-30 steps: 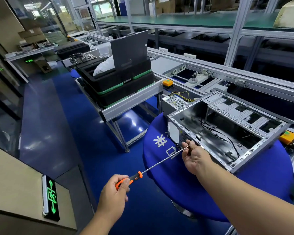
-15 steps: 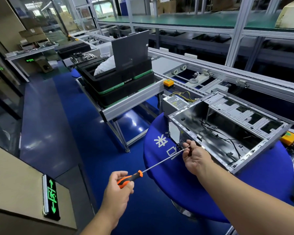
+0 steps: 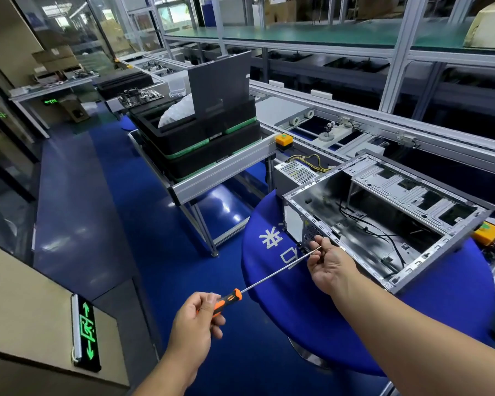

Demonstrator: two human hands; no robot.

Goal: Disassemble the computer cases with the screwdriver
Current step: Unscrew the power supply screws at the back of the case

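we see an open grey sheet-metal computer case [image 3: 383,221] lying on its side on a round blue-covered table [image 3: 455,310], its side panel off, black cables and a silver drive bracket visible inside. the case sits toward the table's far right, its near corner close to the table's left edge. our left hand [image 3: 196,324] curls round the orange-and-black handle of a long thin-shafted screwdriver [image 3: 232,299], thumb on top. the steel shaft runs up and right to our right hand [image 3: 330,267], whose fingertips pinch it near the tip, just beside the case's vented rear corner. whether the tip touches a screw we cannot tell. glossy blue floor [image 3: 143,224] lies open to the left of the table, and a metal conveyor frame holding stacked black trays [image 3: 200,144] stands well apart behind.
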